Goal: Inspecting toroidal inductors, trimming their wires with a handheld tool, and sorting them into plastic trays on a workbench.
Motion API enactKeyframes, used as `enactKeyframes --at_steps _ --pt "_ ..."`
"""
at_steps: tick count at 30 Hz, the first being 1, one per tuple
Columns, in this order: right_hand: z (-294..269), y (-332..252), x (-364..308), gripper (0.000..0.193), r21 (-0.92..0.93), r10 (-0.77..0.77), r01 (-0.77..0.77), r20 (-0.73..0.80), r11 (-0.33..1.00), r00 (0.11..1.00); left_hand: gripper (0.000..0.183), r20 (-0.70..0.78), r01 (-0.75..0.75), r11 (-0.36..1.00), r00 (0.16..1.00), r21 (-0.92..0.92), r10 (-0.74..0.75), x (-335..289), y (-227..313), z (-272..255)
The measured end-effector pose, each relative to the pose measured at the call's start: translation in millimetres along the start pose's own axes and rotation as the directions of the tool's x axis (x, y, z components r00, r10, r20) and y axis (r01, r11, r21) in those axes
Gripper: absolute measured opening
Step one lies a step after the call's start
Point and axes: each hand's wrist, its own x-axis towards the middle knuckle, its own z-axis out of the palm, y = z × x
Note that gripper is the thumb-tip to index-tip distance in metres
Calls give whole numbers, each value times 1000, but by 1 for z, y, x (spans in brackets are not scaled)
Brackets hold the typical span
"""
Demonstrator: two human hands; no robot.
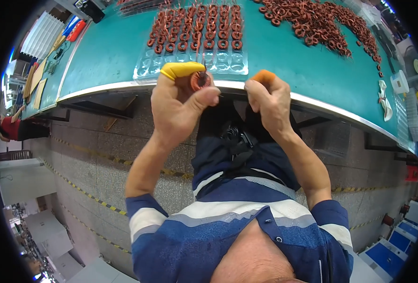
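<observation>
My left hand grips a copper-wound ring coil between thumb and fingers, just in front of the table's edge. A yellow finger cot covers its index finger. Dark lead ends stick up from the coil. To the right, apart from the coil, my right hand is closed in a pinch, with an orange finger cot on one finger. Whatever lies in that pinch is too small to make out. Beyond both hands, a clear plastic tray holds rows of similar coils; its nearest cells hold none.
A large heap of loose coils spreads over the green table at the far right. A white tub and a white cloth-like strip lie near the right end. Red-handled tools lie far left. Another person stands at left.
</observation>
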Motion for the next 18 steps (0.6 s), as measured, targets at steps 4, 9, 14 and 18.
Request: enactKeyframes --at_steps 4,9,14,18 --pt "-9 -9 -8 14 218 73 -90 86 972 994 37 11 -67 938 998 340 67 3 -11 11" --pt "2 -27 -6 20 117 -31 22 72 993 997 39 195 -256 655 967 711 166 -4 -11 17" --pt "-2 -31 -4 23 193 92 -117 136 974 986 38 71 61 994 995 95 -67 -14 -17 23" --pt "1 -19 7 25 281 79 -133 194 951 978 36 152 75 945 988 -320 -27 -12 -31 21"
